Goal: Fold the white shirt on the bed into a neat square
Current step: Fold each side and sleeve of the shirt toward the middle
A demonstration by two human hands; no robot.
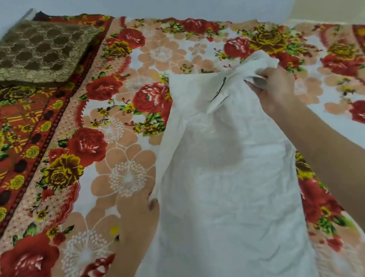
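The white shirt point(231, 202) is lying lengthwise on the floral bed cover point(113, 135), from the centre to the lower right of the frame. The right hand point(275, 91) is pinching bunched cloth at its upper end with curled fingers. The left hand point(139, 218) is meeting its left edge, but I cannot tell how its fingers are lying.

Matt, creased white cloth shirt point(224, 191); plush-looking floral blanket point(108, 131); perhaps lace-covered brown cushion point(34, 52).

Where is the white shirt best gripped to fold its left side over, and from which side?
Pinch the long left edge of the white shirt, coming from the left: it lies straight and free on the bedsheet, beside the left hand. The right hand holds the bunched top right corner.
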